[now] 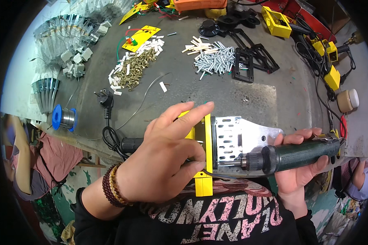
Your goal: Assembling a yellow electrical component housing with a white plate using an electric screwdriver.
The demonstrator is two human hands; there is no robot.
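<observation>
Near the table's front edge lies a tool with a yellow housing [209, 134], a perforated silver plate [229, 136] and a black handle [131, 144]. Over the housing is my left hand [163, 149], thumb and index finger pinched together at the yellow flange. What they pinch is hidden; the other fingers stretch over the housing. My right hand [296, 177] grips a dark green electric screwdriver [302, 155] from below. Its bit [230, 163] points left along the plate's near edge and reaches the flange beside my left fingertips. A dark wire passes under the bit.
Beyond lie brass-coloured screws [137, 69] among white strips, silver screws [214, 58] and black frames [244, 70]. A black plug [105, 98] and solder spool [64, 117] sit left. Yellow housings, cables and a jar [347, 100] line the right. Other people sit at both sides.
</observation>
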